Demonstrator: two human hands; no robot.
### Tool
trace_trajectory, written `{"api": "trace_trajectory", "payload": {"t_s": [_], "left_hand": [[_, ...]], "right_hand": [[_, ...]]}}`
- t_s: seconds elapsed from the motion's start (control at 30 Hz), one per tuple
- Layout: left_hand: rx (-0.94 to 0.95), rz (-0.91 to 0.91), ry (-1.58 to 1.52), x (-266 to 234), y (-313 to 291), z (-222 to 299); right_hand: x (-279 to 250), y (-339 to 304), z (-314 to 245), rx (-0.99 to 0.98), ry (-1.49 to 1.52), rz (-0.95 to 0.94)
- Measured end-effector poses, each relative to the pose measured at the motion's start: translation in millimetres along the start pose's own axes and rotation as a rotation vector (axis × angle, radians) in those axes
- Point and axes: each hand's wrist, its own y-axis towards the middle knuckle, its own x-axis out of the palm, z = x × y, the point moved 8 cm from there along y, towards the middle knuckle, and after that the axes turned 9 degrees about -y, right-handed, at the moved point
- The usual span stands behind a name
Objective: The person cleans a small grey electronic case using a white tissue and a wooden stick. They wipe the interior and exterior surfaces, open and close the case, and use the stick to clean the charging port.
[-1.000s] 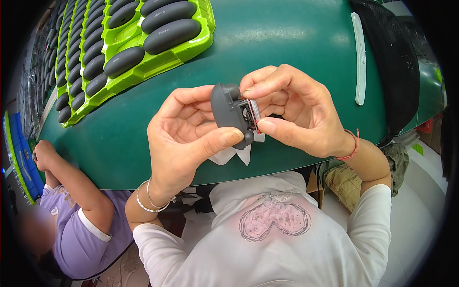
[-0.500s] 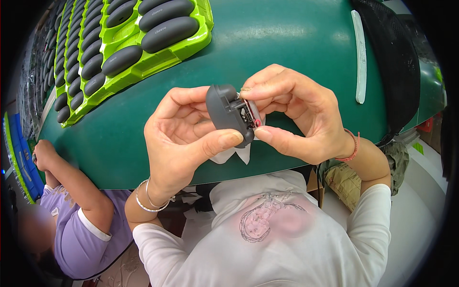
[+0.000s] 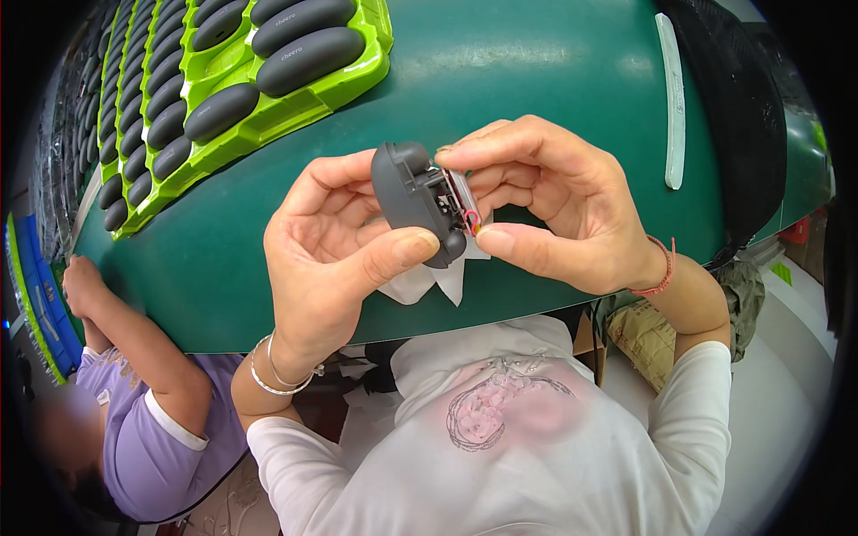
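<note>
My left hand point(image 3: 322, 237) holds a dark grey rounded plastic casing point(image 3: 399, 198) on its edge, thumb at the near end and fingers behind. The casing's inner side faces right and shows black and metal parts. My right hand point(image 3: 576, 201) pinches a thin flat silvery piece point(image 3: 462, 192) with a red wire, likely a battery, between thumb and forefinger. This piece stands at a slant by the casing's inner side; the wire shows at its near end. Whether the two are joined is hidden. Under the hands lies a piece of white paper point(image 3: 442, 279).
A bright green tray point(image 3: 357, 85) with several dark grey oval cases point(image 3: 311, 62) is at the upper left of the green table point(image 3: 500, 67). A pale strip point(image 3: 670, 103) and black mesh point(image 3: 728, 107) lie at the right. Another person's arm point(image 3: 147, 344) rests at the left edge.
Both hands have shifted slightly left with the casing. The flat silvery piece has turned a little and stands further out from the casing, showing more of the red wire.
</note>
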Motion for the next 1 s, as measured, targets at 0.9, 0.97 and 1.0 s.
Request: {"api": "trace_trajectory", "payload": {"t_s": [0.9, 0.97, 1.0], "left_hand": [[0.131, -0.146, 0.109, -3, -3, 9], [0.218, -0.181, 0.177, 2, -4, 13], [0.241, -0.202, 0.228, 5, -5, 15]], "right_hand": [[7, 4, -4, -0.127, -0.14, -0.019], [7, 2, -9, -0.208, -0.223, -0.022], [6, 1, -11, -0.249, -0.269, -0.02]]}}
